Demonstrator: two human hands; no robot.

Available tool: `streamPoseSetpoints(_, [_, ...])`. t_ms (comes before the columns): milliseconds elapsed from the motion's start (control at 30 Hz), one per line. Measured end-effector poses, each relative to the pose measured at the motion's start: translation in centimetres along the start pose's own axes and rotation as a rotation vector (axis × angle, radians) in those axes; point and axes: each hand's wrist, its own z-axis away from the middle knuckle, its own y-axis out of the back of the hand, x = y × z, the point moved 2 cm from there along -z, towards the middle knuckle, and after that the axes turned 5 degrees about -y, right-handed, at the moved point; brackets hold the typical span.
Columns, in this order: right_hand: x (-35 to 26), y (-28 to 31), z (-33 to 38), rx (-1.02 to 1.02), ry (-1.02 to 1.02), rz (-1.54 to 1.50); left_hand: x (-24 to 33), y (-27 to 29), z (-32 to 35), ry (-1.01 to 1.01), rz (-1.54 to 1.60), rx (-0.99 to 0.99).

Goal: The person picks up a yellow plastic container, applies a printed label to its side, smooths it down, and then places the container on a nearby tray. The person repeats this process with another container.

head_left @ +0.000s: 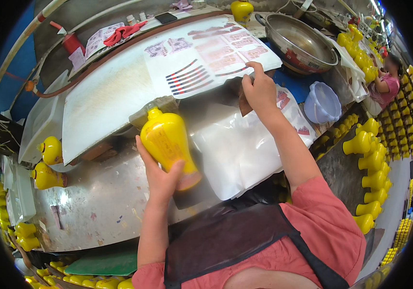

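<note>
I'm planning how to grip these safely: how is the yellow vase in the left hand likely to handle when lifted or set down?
The yellow vase looks glazed and glossy, so probably slippery; the left hand wraps its narrower lower body. It seems rigid ceramic, likely fragile if knocked on the metal table. With wide shoulders over a small foot, it may tip easily, and would roll if laid down.
</note>
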Motion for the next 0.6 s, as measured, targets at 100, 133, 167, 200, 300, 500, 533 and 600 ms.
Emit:
streamPoseSetpoints(100, [0.1, -0.1, -0.3, -0.083, 0.043, 0.236, 0.0, -0.1, 0.1, 0.017, 0.026, -0.002])
streamPoseSetpoints(133, [0.1, -0.1, -0.3, -0.119, 0.082, 0.245, 0.1, -0.1, 0.2, 0.031, 0.055, -0.006])
streamPoseSetpoints(167, [0.2, -0.1, -0.2, -0.161, 0.071, 0.272, 0.1, -0.2, 0.1, 0.024, 0.031, -0.005])
streamPoseSetpoints(200, [0.3, -0.1, -0.1, -0.225, 0.056, 0.299, 0.1, -0.2, 0.1, 0.019, 0.023, -0.003])
streamPoseSetpoints(300, [0.3, 0.6, -0.2, -0.244, 0.158, 0.199, 0.2, -0.2, 0.1, 0.024, 0.015, -0.001])
streamPoseSetpoints(500, [1.0, 0.7, -0.6, -0.246, -0.096, -0.153, 0.1, -0.1, 0.1, 0.009, 0.003, 0.004])
streamPoseSetpoints(533, [1.0, 0.4, -0.5, -0.21, 0.0, -0.131, 0.1, -0.1, 0.2, 0.003, 0.02, 0.009])
streamPoseSetpoints(600, [0.9, -0.5, -0.3, -0.175, 0.149, -0.072, 0.3, -0.1, 0.2, -0.034, -0.091, 0.038])
